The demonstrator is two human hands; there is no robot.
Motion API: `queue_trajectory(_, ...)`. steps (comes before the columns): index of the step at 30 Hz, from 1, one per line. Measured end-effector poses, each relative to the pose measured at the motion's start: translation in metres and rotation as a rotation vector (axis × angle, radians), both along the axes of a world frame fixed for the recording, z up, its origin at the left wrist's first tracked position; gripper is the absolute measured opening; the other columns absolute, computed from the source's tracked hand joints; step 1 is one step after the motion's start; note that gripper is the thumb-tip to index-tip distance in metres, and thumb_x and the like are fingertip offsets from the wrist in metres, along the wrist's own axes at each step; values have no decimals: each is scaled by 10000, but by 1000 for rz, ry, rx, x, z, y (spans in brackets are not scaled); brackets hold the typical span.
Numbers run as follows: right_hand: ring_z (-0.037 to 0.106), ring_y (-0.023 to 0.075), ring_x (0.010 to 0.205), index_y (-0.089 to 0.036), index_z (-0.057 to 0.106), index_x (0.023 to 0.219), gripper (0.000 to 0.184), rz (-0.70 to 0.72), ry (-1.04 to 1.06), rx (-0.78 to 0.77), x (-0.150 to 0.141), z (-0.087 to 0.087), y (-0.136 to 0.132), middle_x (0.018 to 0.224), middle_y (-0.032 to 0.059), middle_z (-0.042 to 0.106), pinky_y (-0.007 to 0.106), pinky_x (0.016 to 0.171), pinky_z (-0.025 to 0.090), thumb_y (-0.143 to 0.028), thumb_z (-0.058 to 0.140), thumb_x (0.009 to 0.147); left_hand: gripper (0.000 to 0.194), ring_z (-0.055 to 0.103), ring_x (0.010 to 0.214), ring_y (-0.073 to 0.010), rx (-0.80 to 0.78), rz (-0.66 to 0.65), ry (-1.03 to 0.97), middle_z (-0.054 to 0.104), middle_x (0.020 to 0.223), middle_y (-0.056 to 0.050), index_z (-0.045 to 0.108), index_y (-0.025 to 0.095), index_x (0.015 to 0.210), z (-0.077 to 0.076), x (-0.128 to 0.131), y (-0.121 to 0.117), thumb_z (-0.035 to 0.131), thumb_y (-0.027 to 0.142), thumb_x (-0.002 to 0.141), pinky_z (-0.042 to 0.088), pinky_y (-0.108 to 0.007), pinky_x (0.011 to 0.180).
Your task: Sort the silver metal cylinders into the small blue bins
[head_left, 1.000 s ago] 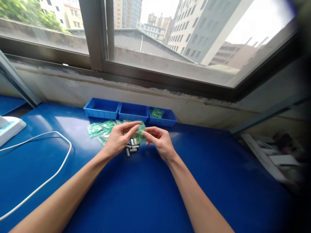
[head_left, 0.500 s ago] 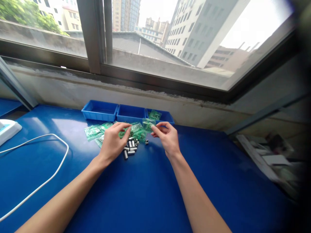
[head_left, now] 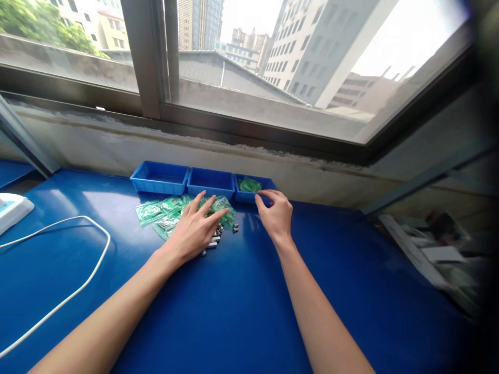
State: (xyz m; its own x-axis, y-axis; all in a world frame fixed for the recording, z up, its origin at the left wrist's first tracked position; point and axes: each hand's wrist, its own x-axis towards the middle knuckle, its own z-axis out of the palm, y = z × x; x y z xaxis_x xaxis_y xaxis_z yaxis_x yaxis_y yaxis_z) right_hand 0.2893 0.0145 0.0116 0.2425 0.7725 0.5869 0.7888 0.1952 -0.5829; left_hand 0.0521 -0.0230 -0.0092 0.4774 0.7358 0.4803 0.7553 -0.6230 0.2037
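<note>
My left hand [head_left: 197, 226] is spread palm down over a pile of small green-tinted plastic bags [head_left: 171, 206]. It covers part of a group of short metal cylinders [head_left: 212, 244]; whether its fingertips touch the bags I cannot tell. At the front edge of the right blue bin [head_left: 268, 184] is my right hand [head_left: 276, 214], its thumb and forefinger slightly apart with nothing visible between them. Inside that bin lies a green plastic bag [head_left: 249, 184]. Small metal fittings [head_left: 235, 227] rest on the table between the two hands.
The left blue bin [head_left: 159, 186] and middle blue bin [head_left: 210, 189] stand in line with the right one, along the wall below the window. A white cable [head_left: 93, 270] curves over the blue table [head_left: 234, 311] at left, near a white device [head_left: 13, 210].
The green bag that my right hand held has left its fingers, and a bag lies in the right bin. My right hand moved slightly right; my left hand spread out over the pile.
</note>
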Motion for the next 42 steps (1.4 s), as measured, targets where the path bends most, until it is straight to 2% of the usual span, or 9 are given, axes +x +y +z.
queue_trajectory(3,643,260,1021,-202,765,899,217,44,-8,7,-1,1,-7,1047,98,730,385,861,501,-321,595,838,405,329,1407,-362,3,-6,32,485,1469,-90,553,349,1359,-1,0,1,491,296,962,394,-602,1055)
queue_trajectory(8,671,224,878,-219,757,903,206,215,35,-42,-13,6,-21,950,57,748,347,791,517,-301,571,869,322,533,1230,-296,36,-34,-66,682,1223,-93,646,228,1239,0,-2,5,477,209,965,428,-514,1049)
queue_trajectory(14,666,203,819,-225,754,932,199,327,177,-108,-31,8,-31,957,47,746,329,770,520,-338,603,869,235,641,1099,-266,24,-6,-397,740,1095,-86,697,195,1117,9,-1,2,531,236,955,487,-443,990)
queue_trajectory(16,666,198,843,-225,740,1004,233,420,286,-165,-34,8,-32,987,48,740,319,763,519,-371,618,870,236,691,1002,-245,-76,31,-624,748,1066,-84,701,199,1100,13,2,0,580,317,935,530,-397,929)
queue_trajectory(19,665,174,783,-216,705,1100,329,604,512,-298,-39,8,-32,944,42,738,298,724,522,-426,655,852,373,726,917,-244,-383,-22,-955,761,1005,-90,675,178,1137,16,5,0,657,438,870,577,-343,818)
queue_trajectory(22,638,145,661,-193,727,1009,336,702,672,-389,-44,8,-33,821,26,728,272,642,508,-449,724,792,475,735,850,-244,-593,-74,-1109,770,910,-98,665,139,1137,18,5,0,709,483,813,581,-305,725)
queue_trajectory(30,527,95,525,-151,712,735,330,660,764,-377,-52,6,-33,631,-2,644,228,514,428,-454,827,671,338,662,638,-156,-528,9,-1039,729,734,-49,710,127,788,19,3,-1,726,466,791,483,-215,562)
queue_trajectory(37,452,62,407,-170,660,737,331,540,846,-280,-41,1,-25,550,-49,582,205,398,355,-429,848,652,299,710,743,-187,-471,24,-915,752,806,-52,723,155,911,20,4,-3,613,433,894,547,-268,704)
queue_trajectory(42,554,80,461,-164,660,741,322,333,1006,-159,-27,-4,-14,562,-41,619,195,452,451,-382,870,629,186,682,881,-205,-155,-53,-580,747,950,-64,728,187,961,12,2,0,589,305,926,531,-338,833)
